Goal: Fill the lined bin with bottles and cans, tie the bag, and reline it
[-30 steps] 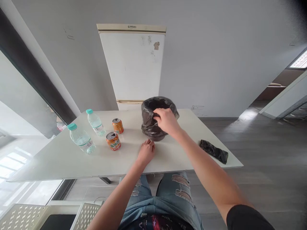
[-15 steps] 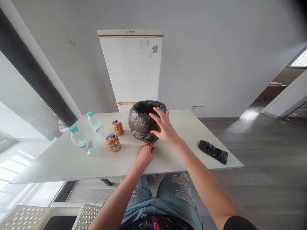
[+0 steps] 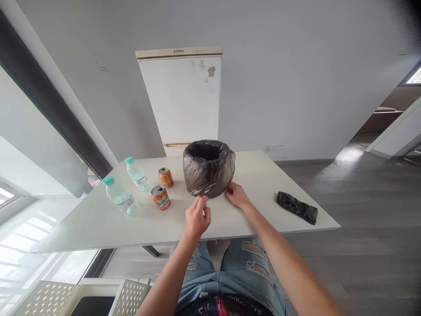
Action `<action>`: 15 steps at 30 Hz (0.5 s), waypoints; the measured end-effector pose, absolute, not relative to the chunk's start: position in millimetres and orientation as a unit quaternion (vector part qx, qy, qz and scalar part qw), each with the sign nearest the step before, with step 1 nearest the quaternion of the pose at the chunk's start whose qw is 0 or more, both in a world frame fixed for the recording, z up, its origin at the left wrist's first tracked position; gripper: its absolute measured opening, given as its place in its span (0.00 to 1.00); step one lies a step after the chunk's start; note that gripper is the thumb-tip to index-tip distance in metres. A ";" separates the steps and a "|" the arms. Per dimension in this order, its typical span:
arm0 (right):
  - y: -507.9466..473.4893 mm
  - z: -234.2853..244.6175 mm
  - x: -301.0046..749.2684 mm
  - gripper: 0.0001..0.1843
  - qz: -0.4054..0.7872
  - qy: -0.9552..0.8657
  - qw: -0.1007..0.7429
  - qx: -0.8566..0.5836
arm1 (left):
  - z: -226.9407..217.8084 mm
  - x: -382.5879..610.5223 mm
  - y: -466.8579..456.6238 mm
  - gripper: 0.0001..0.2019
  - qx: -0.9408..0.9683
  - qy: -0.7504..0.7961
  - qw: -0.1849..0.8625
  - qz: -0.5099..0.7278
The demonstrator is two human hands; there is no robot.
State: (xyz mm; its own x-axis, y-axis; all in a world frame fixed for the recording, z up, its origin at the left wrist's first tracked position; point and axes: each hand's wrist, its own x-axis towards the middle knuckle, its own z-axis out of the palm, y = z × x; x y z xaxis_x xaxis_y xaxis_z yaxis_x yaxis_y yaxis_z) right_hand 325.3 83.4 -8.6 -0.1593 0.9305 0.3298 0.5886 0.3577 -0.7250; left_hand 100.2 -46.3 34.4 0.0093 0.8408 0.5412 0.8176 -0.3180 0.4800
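A black plastic garbage bag (image 3: 210, 173) stands on the table with a round opening at the top, its upper edge folded outward. It keeps a bin-like shape; whatever is inside holding it up is hidden. At the bag's front lower edge is my left hand (image 3: 197, 216), its fingers curled in; I cannot make out whether they pinch any plastic. My right hand (image 3: 238, 195) is closed at the lower right edge of the bag, with fingertips gripping the hem there.
Two orange cans (image 3: 161, 198) and two clear bottles with green caps (image 3: 121, 197) stand left of the bag. A rolled black bundle (image 3: 297, 207) lies near the right end of the white table (image 3: 250, 221). Behind is a white fridge (image 3: 182, 98). A perforated crate (image 3: 128, 298) sits at lower left.
My right hand has come down from the bag's opening to its lower right edge. My left hand has turned slightly at the front. The bag now sits straighter, with its opening rounder.
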 end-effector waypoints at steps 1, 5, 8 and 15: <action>84.0 -9.3 325.3 0.05 0.233 -0.730 0.372 -0.524 | 44.1 88.5 -51.1 0.13 0.688 0.595 0.001 0.416; 86.2 -12.0 327.6 0.06 0.254 -0.721 0.349 -0.542 | 101.6 11.3 -59.7 0.07 0.487 0.684 -0.115 0.531; 87.8 -12.6 327.5 0.06 0.257 -0.720 0.337 -0.550 | 138.6 -60.4 -51.6 0.22 0.326 0.722 -0.200 0.576; 86.8 -10.3 324.6 0.04 0.262 -0.715 0.322 -0.563 | 122.7 -146.5 -30.0 0.35 0.305 0.833 -0.037 0.460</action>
State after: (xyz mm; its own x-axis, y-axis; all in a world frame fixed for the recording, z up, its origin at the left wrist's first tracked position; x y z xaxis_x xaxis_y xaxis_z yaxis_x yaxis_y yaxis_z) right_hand 324.6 86.8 -10.3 -0.1586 0.9734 0.1651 0.6360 0.2286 -0.7371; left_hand -146.5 -30.0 122.7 -0.8106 0.4748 0.3428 0.5431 0.3906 0.7433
